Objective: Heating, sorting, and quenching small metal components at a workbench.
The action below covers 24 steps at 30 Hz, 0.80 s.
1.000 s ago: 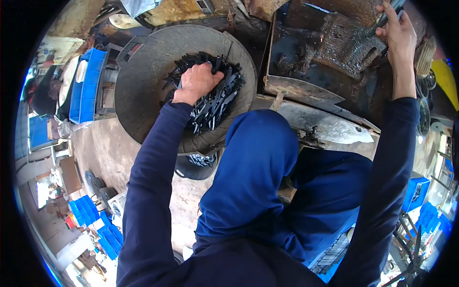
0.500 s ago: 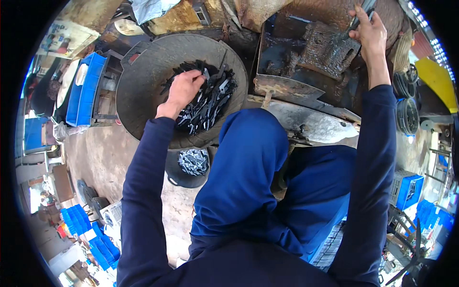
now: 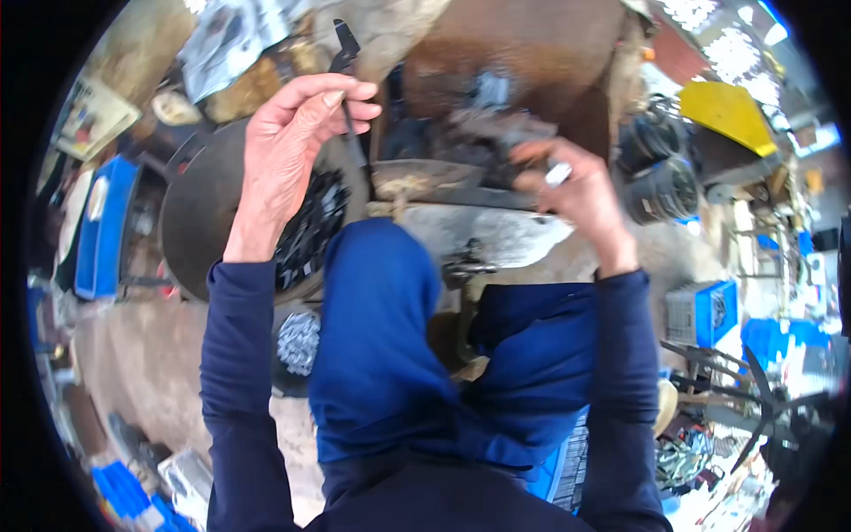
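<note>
My left hand (image 3: 288, 142) is raised above the right side of a wide, dark metal pan (image 3: 199, 217). It pinches a thin black metal piece (image 3: 346, 62) between thumb and fingers; the piece stands nearly upright, with a hooked upper end. Several dark metal pieces (image 3: 312, 232) lie heaped in the pan, partly hidden behind my left wrist. My right hand (image 3: 581, 191) is in front of a worn, rusty machine base (image 3: 496, 129), its fingers curled and smeared by motion. Something small and whitish shows between those fingers; I cannot make out what it is.
Below the pan stands a dark bucket (image 3: 288, 381) with shiny silver pieces (image 3: 300, 343). A blue bin (image 3: 106, 226) is at the left. Coils of dark wire (image 3: 660, 182) and a yellow panel (image 3: 727, 115) are at the right, with a fan (image 3: 767, 403) lower down.
My left hand has come up out of the heap with a black metal piece. My right hand has moved down and left from the far right. The view has shifted to the right.
</note>
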Motion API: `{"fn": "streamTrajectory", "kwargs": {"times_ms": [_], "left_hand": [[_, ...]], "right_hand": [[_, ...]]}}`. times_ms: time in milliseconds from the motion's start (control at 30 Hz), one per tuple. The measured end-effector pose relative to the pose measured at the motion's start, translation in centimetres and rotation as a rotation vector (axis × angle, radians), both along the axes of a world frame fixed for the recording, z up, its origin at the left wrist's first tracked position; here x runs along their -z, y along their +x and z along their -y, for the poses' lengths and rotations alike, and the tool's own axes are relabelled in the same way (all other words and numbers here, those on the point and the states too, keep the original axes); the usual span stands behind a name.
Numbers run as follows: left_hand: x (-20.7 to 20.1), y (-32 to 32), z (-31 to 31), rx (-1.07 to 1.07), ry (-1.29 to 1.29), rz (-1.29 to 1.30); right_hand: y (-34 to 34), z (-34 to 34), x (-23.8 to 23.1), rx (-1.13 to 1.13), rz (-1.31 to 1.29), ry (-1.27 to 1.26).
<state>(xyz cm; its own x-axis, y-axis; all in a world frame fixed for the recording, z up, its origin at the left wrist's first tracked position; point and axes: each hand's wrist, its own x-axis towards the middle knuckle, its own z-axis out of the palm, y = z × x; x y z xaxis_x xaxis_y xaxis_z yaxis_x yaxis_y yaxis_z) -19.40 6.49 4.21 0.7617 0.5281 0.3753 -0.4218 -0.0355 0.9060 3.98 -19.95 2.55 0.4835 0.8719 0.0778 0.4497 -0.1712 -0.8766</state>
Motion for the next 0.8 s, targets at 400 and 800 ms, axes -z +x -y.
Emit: {"fn": "streamTrajectory", "kwargs": {"times_ms": [400, 800], "left_hand": [[-0.5, 15.9, 5.5, 0.052, 0.018, -0.3], [9.6, 15.8, 0.2, -0.021, 0.94, -0.714]], "right_hand": [[-0.7, 3.3, 0.6, -0.06, -0.015, -0.139], [3.6, -1.3, 1.8, 0.365, -0.146, -0.027]]}}
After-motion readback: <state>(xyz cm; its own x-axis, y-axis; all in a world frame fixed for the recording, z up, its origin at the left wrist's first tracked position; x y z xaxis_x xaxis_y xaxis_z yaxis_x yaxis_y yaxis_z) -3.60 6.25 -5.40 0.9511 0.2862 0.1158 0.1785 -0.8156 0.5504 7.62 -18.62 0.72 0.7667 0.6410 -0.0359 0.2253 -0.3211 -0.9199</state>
